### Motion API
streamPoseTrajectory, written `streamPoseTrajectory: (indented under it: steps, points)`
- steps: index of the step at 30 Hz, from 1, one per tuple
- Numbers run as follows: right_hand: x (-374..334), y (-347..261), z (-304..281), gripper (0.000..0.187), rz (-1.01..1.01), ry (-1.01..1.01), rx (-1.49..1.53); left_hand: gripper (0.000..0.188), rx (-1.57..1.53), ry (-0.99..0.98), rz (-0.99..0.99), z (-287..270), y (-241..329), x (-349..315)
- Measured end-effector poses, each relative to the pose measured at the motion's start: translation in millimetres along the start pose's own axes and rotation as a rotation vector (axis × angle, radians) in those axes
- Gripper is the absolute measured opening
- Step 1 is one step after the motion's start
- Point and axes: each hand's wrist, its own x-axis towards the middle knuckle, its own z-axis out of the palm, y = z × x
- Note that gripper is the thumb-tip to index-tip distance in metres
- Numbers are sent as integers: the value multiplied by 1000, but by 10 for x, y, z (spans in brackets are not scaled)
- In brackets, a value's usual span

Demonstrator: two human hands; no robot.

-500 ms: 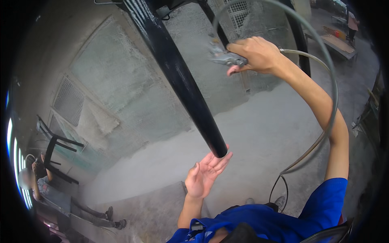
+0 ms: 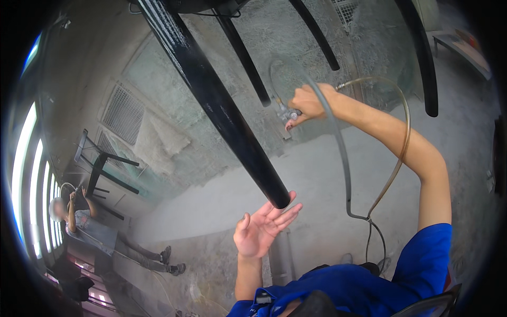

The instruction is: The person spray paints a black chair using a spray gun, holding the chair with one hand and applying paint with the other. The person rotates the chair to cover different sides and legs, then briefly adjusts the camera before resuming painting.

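A long, glossy black furniture leg (image 2: 214,105) slants down through the middle from a dark frame at the top. At its lower end is my left hand (image 2: 257,230), palm up, with fingers stretched out behind and beside the tip; whether they bear any weight I cannot tell. Further off, to the right of the leg, my right hand (image 2: 313,101) is closed round a metal spray gun (image 2: 288,113). A grey hose (image 2: 338,142) and a thin brownish hose (image 2: 405,127) loop from the gun past my right forearm. The gun's nozzle is too blurred to make out.
More black legs hang behind: one short (image 2: 245,63), one at the upper middle (image 2: 319,37), one at right (image 2: 420,58). A dusty, overspray-covered wall (image 2: 158,74) stands beyond. At left another person (image 2: 92,227) sprays a black chair-like frame (image 2: 103,164). A low table (image 2: 459,47) stands far right.
My right hand with the spray gun has moved down and slightly left. More of the other black legs shows now. My left hand stays at the leg's tip.
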Motion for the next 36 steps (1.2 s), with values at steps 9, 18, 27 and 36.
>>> streamPoseTrajectory:
  steps: [9,18,27,36]
  points:
    - [-1097,-480,-1041,68,193,164,147,102,-158,-345,-93,-129,-174,197]
    - [-2550,-1986,-3150,84,-116,544,-651,82,-523,-584,-237,483,-1084,682]
    - [-2427,-2394,-3034,65,351,-38,-623,93,-799,-429,-374,980,-1604,1694]
    - [-2557,-2016,-2887,48,316,140,-261,122,-948,-383,-395,871,-1814,1929]
